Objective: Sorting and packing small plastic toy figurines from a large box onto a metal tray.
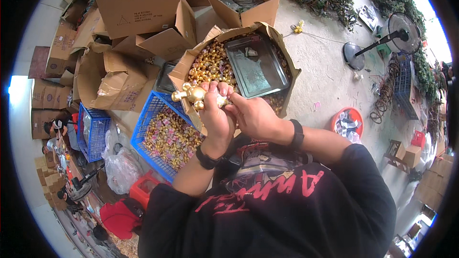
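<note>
A cluster of shiny gold baubles (195,94) stands out of my left hand (217,122), whose fingers are wrapped round its lower end. Against it, my right hand (258,117) is closed in a pinch at the cluster's base; what lies between those fingertips is hidden. Both hands are above the near edge of an open cardboard box (292,86). Inside that box lie many loose gold baubles (210,62). A dark grey tray (258,75) rests on them, with a small pale scrap in it.
Left of my arms stands a blue plastic crate (143,149) full of gold and pink small pieces. Cardboard boxes (141,12) crowd the far left. On the right are a fan (355,56), green garlands (330,2) and an orange tub (359,114). People work at the far left.
</note>
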A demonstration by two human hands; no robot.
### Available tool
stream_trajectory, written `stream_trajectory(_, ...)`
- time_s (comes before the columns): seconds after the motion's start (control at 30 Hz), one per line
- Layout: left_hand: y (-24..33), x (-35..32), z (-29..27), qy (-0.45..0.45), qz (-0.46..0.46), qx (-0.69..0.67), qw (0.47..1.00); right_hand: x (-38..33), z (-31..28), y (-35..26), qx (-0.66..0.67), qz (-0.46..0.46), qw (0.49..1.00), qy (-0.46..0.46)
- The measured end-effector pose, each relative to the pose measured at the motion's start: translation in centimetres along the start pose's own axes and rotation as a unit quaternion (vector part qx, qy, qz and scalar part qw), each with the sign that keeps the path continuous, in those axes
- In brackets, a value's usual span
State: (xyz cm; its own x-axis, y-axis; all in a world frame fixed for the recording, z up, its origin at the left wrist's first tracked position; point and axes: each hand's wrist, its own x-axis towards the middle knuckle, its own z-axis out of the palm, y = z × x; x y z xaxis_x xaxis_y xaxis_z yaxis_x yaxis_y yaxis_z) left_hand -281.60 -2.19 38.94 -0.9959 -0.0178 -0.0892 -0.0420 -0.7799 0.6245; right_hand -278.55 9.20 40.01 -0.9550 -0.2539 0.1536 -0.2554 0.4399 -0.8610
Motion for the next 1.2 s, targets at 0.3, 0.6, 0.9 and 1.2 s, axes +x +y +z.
stream_trajectory(0.3, 0.1, 0.3, -0.9, -0.013, -0.022, 0.026, 0.999, 0.8, -0.5, 0.3, -0.013, 0.043, 0.998, -0.043)
stream_trajectory(0.6, -6.9, 3.0, -16.2, 0.154, -0.387, 0.109, 0.903, 1.1, 5.3, 18.1, 0.199, 0.457, 0.863, -0.083)
stream_trajectory(0.9, -12.3, -4.2, -29.7, 0.247, -0.492, 0.145, 0.822, -0.7, 11.2, 35.3, 0.31, 0.621, 0.717, 0.066)
stream_trajectory(1.2, -26.5, 3.2, -40.0, 0.123, -0.426, 0.42, 0.792, -4.5, 17.7, 48.9, 0.169, 0.578, 0.793, 0.094)
